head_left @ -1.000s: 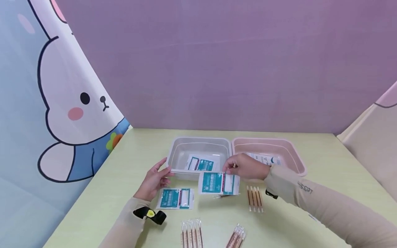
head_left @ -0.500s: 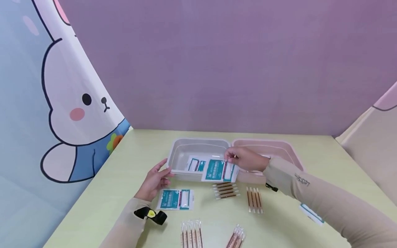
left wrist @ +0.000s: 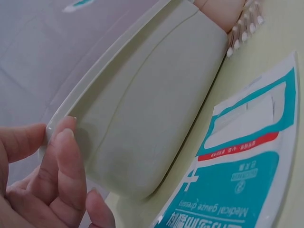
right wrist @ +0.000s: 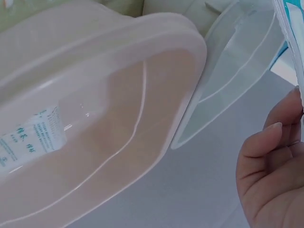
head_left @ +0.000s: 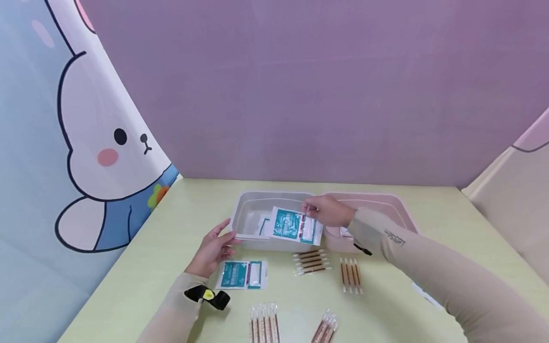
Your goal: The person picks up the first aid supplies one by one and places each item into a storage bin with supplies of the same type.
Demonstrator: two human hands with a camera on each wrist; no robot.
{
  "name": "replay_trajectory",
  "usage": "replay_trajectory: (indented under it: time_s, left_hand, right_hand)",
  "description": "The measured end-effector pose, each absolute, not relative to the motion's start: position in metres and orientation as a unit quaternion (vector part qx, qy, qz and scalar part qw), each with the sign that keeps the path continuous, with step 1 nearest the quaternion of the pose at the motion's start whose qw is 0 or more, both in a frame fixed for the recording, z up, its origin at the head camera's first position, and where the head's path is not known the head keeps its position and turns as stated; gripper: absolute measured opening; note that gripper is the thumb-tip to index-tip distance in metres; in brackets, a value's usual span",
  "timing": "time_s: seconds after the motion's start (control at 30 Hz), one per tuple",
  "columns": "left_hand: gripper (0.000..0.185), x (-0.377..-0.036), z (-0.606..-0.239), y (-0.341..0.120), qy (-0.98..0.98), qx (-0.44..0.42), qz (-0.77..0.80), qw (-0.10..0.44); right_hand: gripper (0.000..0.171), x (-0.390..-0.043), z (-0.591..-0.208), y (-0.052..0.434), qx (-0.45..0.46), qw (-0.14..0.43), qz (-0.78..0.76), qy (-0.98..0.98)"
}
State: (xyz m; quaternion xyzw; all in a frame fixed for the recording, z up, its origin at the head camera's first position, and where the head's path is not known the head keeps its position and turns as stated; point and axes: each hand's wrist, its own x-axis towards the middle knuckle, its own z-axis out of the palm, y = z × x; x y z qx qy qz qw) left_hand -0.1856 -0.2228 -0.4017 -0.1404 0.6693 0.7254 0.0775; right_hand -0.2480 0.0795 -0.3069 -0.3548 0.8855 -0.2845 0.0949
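Across the pale green table [head_left: 141, 267], two shallow tubs stand side by side at the far middle: a grey tub [head_left: 250, 209] on the left and a pink tub [head_left: 399, 209] touching it on the right. Over the grey tub's near right part hangs a teal-and-white gauze packet [head_left: 293, 225], pinched at its far right corner by the right hand [head_left: 328, 211]. Another gauze packet [head_left: 262, 224] lies inside that tub, partly hidden. The left hand [head_left: 212, 248] grips the grey tub's near left corner, thumb on the rim. Just right of that hand, a third gauze packet [head_left: 241, 275] lies flat on the table. Nearer and to the right lie several bundles of swabs [head_left: 312, 262].
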Motion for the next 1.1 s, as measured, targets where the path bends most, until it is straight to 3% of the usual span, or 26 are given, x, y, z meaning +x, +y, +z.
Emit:
replay_trajectory:
  time_s: [0.37, 0.77, 1.1]
  left_hand:
    - [0.059, -0.187, -0.403, -0.226, 0.661, -0.143, 0.732, 0.081]
    - [0.06, -0.185, -0.401, -0.227, 0.668, -0.155, 0.725, 0.066]
    - [0.057, -0.189, -0.402, -0.221, 0.664, -0.155, 0.729, 0.062]
  right_hand:
    - [0.013, -0.262, -0.303, 0.033, -0.335, 0.082, -0.27, 0.899]
    - [0.016, -0.284, -0.305, 0.016, -0.286, 0.072, -0.253, 0.921]
    - [0.018, -0.298, -0.301, 0.009, -0.226, 0.105, -0.248, 0.936]
